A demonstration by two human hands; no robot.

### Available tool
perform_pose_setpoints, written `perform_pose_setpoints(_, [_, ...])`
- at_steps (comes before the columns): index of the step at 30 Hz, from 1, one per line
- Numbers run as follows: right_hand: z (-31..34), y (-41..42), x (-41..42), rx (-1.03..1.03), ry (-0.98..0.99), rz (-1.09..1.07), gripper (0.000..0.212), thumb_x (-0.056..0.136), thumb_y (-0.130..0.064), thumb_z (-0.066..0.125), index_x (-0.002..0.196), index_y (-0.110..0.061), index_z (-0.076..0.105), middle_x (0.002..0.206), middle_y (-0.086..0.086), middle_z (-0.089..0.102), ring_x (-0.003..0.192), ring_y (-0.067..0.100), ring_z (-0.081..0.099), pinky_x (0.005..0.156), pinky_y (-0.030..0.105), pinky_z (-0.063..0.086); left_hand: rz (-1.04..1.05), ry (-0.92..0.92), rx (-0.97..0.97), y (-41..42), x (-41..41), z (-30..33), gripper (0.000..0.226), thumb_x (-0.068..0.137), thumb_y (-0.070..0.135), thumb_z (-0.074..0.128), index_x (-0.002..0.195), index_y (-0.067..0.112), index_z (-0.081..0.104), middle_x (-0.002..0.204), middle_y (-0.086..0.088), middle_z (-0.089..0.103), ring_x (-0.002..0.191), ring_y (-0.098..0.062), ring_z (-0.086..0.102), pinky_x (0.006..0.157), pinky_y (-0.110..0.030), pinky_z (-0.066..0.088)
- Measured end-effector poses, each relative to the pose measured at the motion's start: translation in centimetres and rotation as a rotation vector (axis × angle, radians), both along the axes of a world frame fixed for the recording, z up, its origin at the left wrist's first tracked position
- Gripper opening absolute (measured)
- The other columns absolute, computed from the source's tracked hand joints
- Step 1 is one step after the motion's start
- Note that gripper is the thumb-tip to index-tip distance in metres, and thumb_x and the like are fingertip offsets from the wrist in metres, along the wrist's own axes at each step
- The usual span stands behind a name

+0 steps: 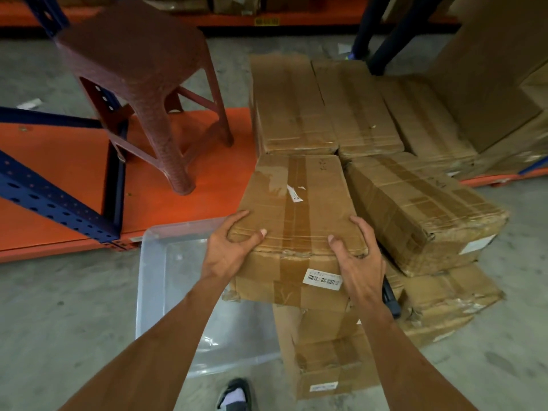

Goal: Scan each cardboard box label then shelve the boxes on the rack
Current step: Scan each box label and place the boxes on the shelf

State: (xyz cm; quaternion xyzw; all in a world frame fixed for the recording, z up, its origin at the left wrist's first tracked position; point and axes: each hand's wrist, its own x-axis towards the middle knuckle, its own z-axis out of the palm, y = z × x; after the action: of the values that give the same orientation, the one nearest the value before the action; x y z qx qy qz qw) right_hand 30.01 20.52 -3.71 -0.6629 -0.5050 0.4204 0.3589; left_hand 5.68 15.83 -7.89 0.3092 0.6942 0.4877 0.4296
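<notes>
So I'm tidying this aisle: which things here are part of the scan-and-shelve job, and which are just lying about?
Part of the job:
held box, gripped by left hand and right hand
its barcode label
stacked boxes
orange rack shelf

Lying about:
plastic stool
clear plastic tub

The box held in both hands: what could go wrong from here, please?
1. The held box is dented and its near edge looks crushed, so the grip of the left hand and right hand may slip or the edge may tear.
2. The stool stands on the orange shelf, which may block shelving.
3. The clear bin lies by the foot; it is a possible trip.
</notes>
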Motion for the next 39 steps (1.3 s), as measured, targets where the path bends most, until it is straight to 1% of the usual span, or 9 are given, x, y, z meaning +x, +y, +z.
perform_pose_setpoints(4, [0.8,0.3,0.3,0.02,0.068,-0.031,0.052,0.079,-0.039,0.079,0.126,-0.051,0.064,0.111,-0.033,0.07,0.098,-0.012,0.067,0.083,0.028,0.058,0.04,-0.042,0.015,0.0,0.9,1.3,0.054,0.069,0.031,0.092,0.119,0.03,0.071,0.11,0.017,0.071,0.095,0.007,0.068,0.08,-0.008,0.051])
perform_pose_setpoints(7, [2.4,-0.1,0.4,0.035,0.098,-0.051,0.048,0.084,-0.022,0.078,0.12,-0.051,0.067,0.112,-0.023,0.07,0.089,-0.005,0.071,0.075,0.03,0.063,0.066,-0.036,0.019,-0.3,1.1,3.3,0.05,0.068,0.03,0.093,0.114,0.03,0.072,0.103,0.018,0.074,0.093,0.003,0.07,0.079,-0.01,0.053])
perform_pose_setpoints(10, [5.4,-1.2,0.0,0.043,0.114,-0.068,0.043,0.076,-0.029,0.074,0.114,-0.048,0.069,0.11,-0.018,0.071,0.079,-0.002,0.072,0.064,0.023,0.06,0.074,0.01,0.018,-1.3,0.9,6.5,0.047,0.069,0.031,0.092,0.111,0.032,0.072,0.1,0.018,0.074,0.091,0.003,0.07,0.08,-0.012,0.054])
perform_pose_setpoints(15, [11.1,-3.9,0.2,0.077,0.126,-0.055,0.037,0.079,-0.023,0.074,0.111,-0.043,0.07,0.1,-0.023,0.072,0.08,-0.003,0.07,0.071,0.031,0.061,0.071,0.068,0.019,-4.7,1.2,13.6,0.051,0.065,0.045,0.088,0.112,0.036,0.07,0.093,0.026,0.073,0.088,0.005,0.07,0.078,-0.011,0.054])
perform_pose_setpoints(20, [18.3,-7.1,2.5,0.176,0.168,-0.01,0.039,0.073,-0.032,0.07,0.11,-0.044,0.069,0.092,-0.041,0.068,0.086,-0.02,0.064,0.062,0.011,0.054,0.13,0.15,0.094,-9.1,3.7,22.1,0.05,0.061,0.05,0.087,0.108,0.039,0.071,0.097,0.015,0.075,0.087,0.005,0.069,0.072,-0.008,0.052])
perform_pose_setpoints(22, [21.6,-8.4,3.9,0.221,0.182,-0.01,0.041,0.073,-0.033,0.07,0.113,-0.04,0.07,0.087,-0.033,0.069,0.084,-0.024,0.061,0.06,0.012,0.053,0.116,0.19,0.132,-10.7,5.2,25.8,0.05,0.062,0.052,0.085,0.108,0.04,0.07,0.101,0.016,0.072,0.088,0.007,0.067,0.073,-0.01,0.053])
perform_pose_setpoints(27, [30.2,-11.5,8.6,0.403,0.23,0.019,0.04,0.073,-0.03,0.069,0.113,-0.032,0.069,0.103,-0.027,0.061,0.085,-0.03,0.056,0.056,-0.001,0.043,0.106,0.293,0.235,-14.1,9.9,35.5,0.045,0.067,0.053,0.082,0.109,0.041,0.069,0.105,0.018,0.069,0.091,0.012,0.062,0.07,-0.004,0.047])
perform_pose_setpoints(37, [47.3,-15.4,16.6,0.713,0.236,0.019,0.048,0.066,-0.052,0.058,0.105,-0.026,0.07,0.095,-0.025,0.062,0.083,-0.026,0.056,0.056,0.001,0.039,0.128,0.411,0.476,-18.5,17.9,52.8,0.05,0.064,0.06,0.075,0.109,0.038,0.069,0.099,0.021,0.069,0.091,0.011,0.062,0.074,-0.006,0.046])
perform_pose_setpoints(39, [50.1,-15.5,16.8,0.733,0.234,0.015,0.042,0.068,-0.05,0.059,0.103,-0.029,0.07,0.091,-0.024,0.063,0.08,-0.02,0.058,0.059,0.004,0.037,0.147,0.442,0.513,-19.0,18.1,55.5,0.052,0.064,0.061,0.073,0.11,0.038,0.069,0.099,0.024,0.068,0.095,0.005,0.063,0.084,-0.016,0.048])
